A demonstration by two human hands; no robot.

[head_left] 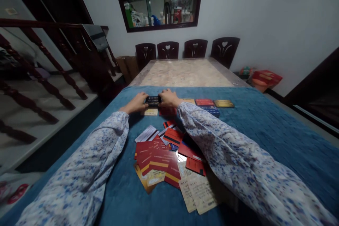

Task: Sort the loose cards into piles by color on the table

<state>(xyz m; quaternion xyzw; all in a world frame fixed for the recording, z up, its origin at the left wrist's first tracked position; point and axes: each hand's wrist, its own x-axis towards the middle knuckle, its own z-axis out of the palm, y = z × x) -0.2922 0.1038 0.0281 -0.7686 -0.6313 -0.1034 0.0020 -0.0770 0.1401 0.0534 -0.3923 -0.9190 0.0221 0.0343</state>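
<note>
A black card (153, 101) with pale print lies toward the far side of the blue cloth. My left hand (137, 102) grips its left end, with thumb and fingers at the edge. At its right end, my right hand (168, 98) has its fingers bent around the edge. Just below the black card are a pale yellow card (150, 112) and a red card (167, 112), the latter partly under my right hand. Nearer me spreads a loose heap of cards: dark red ones (159, 159), an orange-red one (173, 136), and cream ones (202, 192) beneath my right forearm.
Right of my hands sit a red card (204, 102), a gold card (224, 103) and blue cards (212, 110). The blue cloth (265, 141) covers the near table; a stone-patterned tabletop (182, 72) lies beyond. Several dark chairs (196, 48) stand behind it.
</note>
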